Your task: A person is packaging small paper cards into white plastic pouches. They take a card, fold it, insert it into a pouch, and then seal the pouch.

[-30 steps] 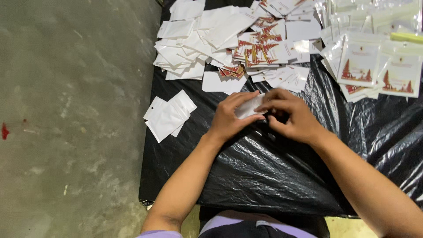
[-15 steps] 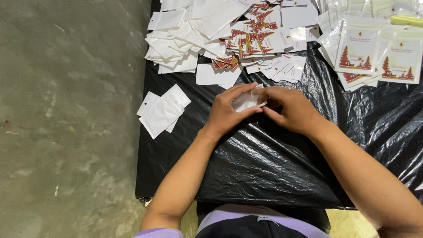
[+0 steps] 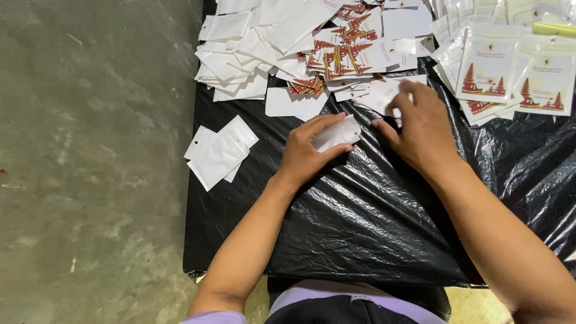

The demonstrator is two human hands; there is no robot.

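My left hand (image 3: 309, 150) pinches a small white plastic pouch (image 3: 337, 133) between thumb and curled fingers, lifted just off the crinkled black plastic sheet (image 3: 360, 222) that covers the worktop. I hold it by its lower edge, so most of the pouch stays free and points up toward the loose pile ahead.

My right hand (image 3: 423, 129) is half open, fingers loosely bent, its fingertips resting on the small white printed cards (image 3: 384, 96) at the near edge of that heap. It grips nothing that I can see; it only touches the topmost card.

The heap of white pouches and red-patterned cards (image 3: 336, 54) lies spread across the far side of the sheet, within easy reach of both hands. To my right sit the larger clear packets with red tower pictures (image 3: 510, 72), overlapped in a row. Off to my left, a small fanned stack of plain white pouches (image 3: 219, 151) lies apart at the sheet's edge, beside the grey concrete floor (image 3: 90, 168).
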